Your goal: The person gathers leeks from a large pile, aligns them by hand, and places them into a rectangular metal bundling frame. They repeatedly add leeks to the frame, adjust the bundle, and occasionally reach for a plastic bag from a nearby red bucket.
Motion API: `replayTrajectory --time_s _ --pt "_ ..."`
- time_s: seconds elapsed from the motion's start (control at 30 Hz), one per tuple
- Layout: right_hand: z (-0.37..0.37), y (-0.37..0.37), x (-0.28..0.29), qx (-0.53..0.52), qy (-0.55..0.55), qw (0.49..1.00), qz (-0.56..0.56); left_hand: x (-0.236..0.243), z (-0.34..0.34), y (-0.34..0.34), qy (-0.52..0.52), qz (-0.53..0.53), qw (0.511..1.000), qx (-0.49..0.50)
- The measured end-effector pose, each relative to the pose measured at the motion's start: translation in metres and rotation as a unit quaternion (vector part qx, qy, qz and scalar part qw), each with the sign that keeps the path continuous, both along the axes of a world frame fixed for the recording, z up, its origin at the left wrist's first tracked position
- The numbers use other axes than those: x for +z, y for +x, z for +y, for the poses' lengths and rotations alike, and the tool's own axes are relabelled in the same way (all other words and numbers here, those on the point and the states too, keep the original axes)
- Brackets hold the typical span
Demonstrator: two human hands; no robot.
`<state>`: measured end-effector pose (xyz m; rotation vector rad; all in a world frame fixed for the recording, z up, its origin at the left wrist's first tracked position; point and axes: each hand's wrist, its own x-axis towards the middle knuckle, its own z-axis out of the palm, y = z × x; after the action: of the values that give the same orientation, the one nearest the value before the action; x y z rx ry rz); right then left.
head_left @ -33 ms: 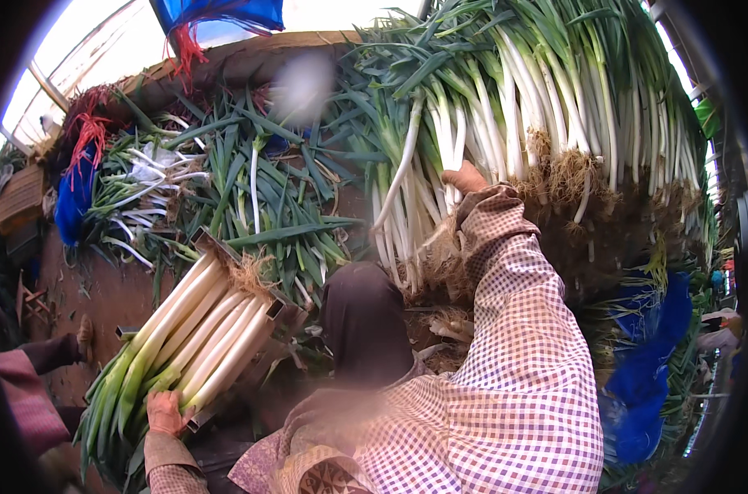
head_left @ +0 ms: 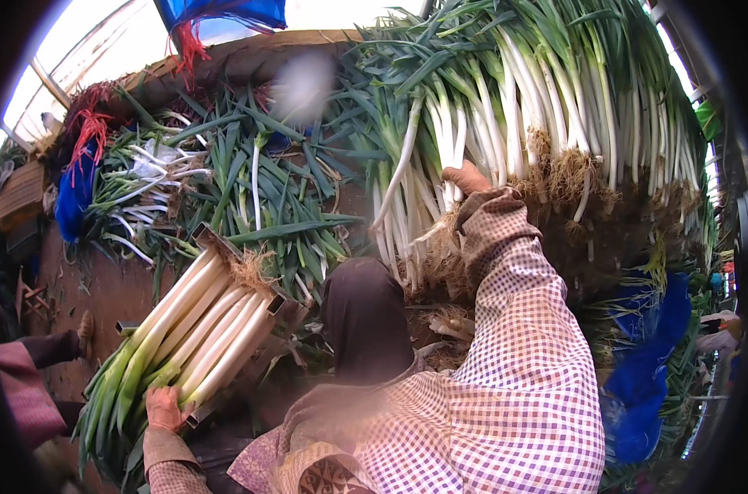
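Observation:
My left hand (head_left: 165,409) is closed over the lower, leafy part of a bundle of leeks (head_left: 197,329). The bundle lies slanted in a metal frame (head_left: 283,311), roots toward the upper right. My right hand (head_left: 464,177), in a checked sleeve, grips white leek stalks (head_left: 448,140) at the left part of a big stack of leeks (head_left: 555,99), whose roots face me; its fingertips are partly hidden among the stalks.
Loose leeks and leaves (head_left: 234,181) cover the upper left, beside a blue bag with red strands (head_left: 76,202). My dark knee (head_left: 362,321) sits mid-view. Another person's legs (head_left: 28,387) show at left, blue sheeting (head_left: 645,370) at right. A hazy spot blurs the top centre.

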<state>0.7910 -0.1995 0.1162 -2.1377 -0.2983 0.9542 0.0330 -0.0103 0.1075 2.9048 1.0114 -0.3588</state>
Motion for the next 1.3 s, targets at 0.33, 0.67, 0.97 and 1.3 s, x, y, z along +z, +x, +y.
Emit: replayTrajectory --time_s 0.33,0.67,0.97,1.3 --pt "-0.099 -0.140 0.008 -0.088 0.344 0.894 0.273 0.043 0.014 0.079 -0.050 -0.281 0.947 0.148" --pt "-0.170 -0.250 0.058 -0.048 0.344 0.904 0.250 0.058 -0.177 0.398 -0.760 -0.358 0.497 0.217" --pt "-0.191 -0.310 0.062 -0.044 0.290 0.898 0.329 0.017 -0.232 0.435 -0.837 -0.263 0.389 0.280" --pt "-0.205 -0.306 0.031 -0.172 0.280 0.900 0.288 -0.016 -0.204 0.427 -0.745 -0.264 0.546 0.276"
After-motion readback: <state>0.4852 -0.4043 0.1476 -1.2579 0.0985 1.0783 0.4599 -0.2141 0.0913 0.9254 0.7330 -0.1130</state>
